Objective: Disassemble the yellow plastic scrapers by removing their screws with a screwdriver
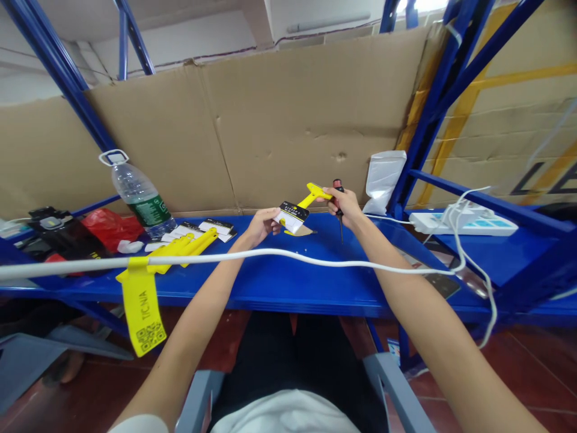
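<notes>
Above the blue shelf top, a yellow-handled scraper spans the gap between my hands, its wide end covered by a black-and-white card sleeve. The fingers of my left hand are closed on that sleeve. My right hand pinches the end of the yellow handle and also grips a red-and-black screwdriver, its shaft pointing down. Beneath the sleeve lies a small tan, pointed piece, partly hidden. Several similar yellow-handled scrapers with card sleeves lie to the left of my left hand.
A white cable with a yellow tag crosses in front of my forearms. At left stand a large water bottle, a red plastic bag and a black bottle. A power strip sits at right. Cardboard closes the back.
</notes>
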The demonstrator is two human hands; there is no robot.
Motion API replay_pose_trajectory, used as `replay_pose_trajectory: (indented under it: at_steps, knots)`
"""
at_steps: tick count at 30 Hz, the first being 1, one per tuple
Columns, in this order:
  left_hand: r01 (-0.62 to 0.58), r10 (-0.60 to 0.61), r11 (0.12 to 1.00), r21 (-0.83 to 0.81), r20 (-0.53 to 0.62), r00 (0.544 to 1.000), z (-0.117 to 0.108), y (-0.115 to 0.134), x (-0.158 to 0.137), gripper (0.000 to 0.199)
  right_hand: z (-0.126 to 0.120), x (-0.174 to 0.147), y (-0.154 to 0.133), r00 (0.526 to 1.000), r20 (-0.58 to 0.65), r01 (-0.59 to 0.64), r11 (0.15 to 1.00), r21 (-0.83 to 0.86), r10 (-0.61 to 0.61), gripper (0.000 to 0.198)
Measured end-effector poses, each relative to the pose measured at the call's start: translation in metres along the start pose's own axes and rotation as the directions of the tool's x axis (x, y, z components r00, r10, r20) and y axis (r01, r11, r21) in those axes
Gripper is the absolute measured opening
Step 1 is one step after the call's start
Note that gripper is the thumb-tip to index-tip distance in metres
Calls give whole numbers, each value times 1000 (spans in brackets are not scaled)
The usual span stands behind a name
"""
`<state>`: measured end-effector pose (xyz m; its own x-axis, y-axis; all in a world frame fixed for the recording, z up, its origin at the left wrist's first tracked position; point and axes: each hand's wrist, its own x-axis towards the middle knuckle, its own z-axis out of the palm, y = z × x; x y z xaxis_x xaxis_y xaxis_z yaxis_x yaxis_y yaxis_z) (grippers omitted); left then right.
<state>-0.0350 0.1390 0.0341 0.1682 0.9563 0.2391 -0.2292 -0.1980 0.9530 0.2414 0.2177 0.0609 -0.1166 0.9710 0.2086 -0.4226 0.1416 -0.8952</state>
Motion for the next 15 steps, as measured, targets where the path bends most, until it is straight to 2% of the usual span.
replay_pose_trajectory:
  at_steps: [4,6,8,12,15]
  knots:
    - [-28,17,998,-50,-199,980,-8,11,3,49,-3,6,-3,989,-136,70,995,66,-60,23]
    - [-2,7,1000,19,-311,950,-15,17,13,47,-8,10,-4,972,-221,108,989,97,-84,22]
    - [84,-24,987,134,-397,917,-23,22,27,42,-13,14,-3,948,-303,138,983,124,-95,23]
    - [227,-71,935,273,-484,872,-39,22,58,30,-19,18,2,921,-381,153,975,158,-83,18]
    - [250,-58,910,332,-493,868,-47,16,72,30,-18,17,6,931,-361,126,978,169,-57,20]
